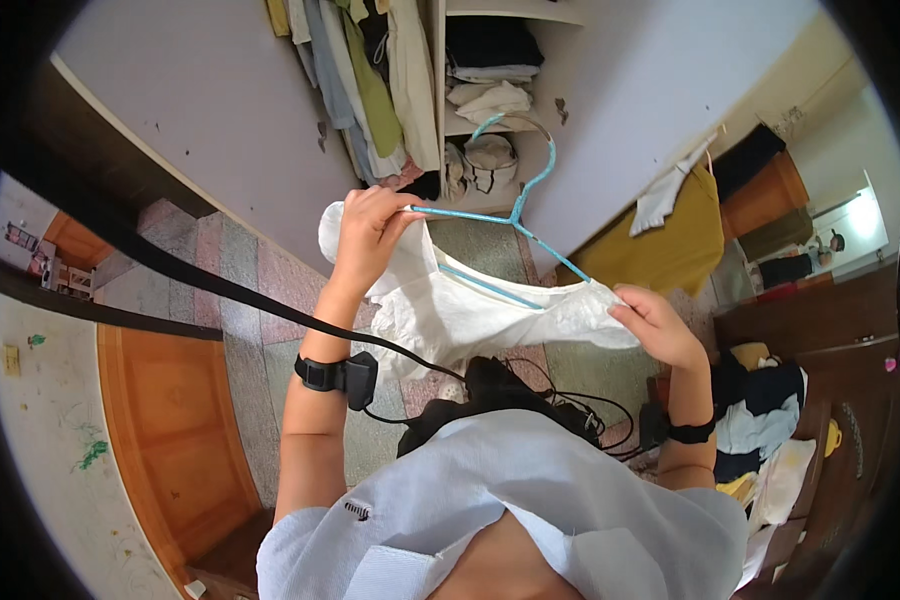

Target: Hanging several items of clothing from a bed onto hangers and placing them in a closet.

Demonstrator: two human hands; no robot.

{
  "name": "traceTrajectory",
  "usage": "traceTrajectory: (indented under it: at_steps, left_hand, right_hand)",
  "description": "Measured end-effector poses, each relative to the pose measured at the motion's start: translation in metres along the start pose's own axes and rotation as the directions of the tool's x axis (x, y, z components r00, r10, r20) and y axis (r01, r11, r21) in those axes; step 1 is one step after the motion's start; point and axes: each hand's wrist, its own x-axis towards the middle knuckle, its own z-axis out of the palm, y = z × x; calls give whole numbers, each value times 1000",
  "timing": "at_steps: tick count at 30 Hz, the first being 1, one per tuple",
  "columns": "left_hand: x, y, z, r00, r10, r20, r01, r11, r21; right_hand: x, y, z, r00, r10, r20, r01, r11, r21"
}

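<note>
A white garment (450, 322) hangs on a light blue clothes hanger (513, 217), held up before my chest with the hook pointing away from me. My left hand (379, 225) grips the garment's shoulder and the hanger's left end between thumb and fingers. At the other shoulder, my right hand (656, 322) pinches the white fabric just beyond the hanger's arm. The garment's neckline sags below the hanger, and the blue lower bar shows through the neck opening. Its lower part droops towards my waist.
Ahead stands an open wardrobe with hanging clothes (371, 82) and folded clothes (495, 56) on shelves. Its doors (615, 97) flank me. A mustard garment (667, 232) hangs at the right, above a heap of clothes (765, 405). A black strap (270, 300) and cables (607, 405) run near my arms.
</note>
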Motion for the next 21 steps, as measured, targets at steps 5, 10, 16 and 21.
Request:
traceTrajectory:
  at_steps: [5, 10, 16, 21]
  left_hand:
    - [51, -50, 19, 995, 2, -104, 11, 992, 129]
    - [107, -109, 39, 995, -27, -99, 52, 965, 257]
    - [170, -176, 64, 967, -132, -217, 175, 966, 192]
    - [235, -219, 81, 954, -139, -266, 182, 973, 144]
  right_hand:
    - [70, -3, -6, 997, 25, 67, -52, 903, 427]
    - [149, -11, -36, 992, 49, 116, -109, 791, 602]
    - [236, -25, -76, 976, -148, 159, 20, 790, 613]
    - [282, -52, -102, 896, -350, 275, 45, 686, 726]
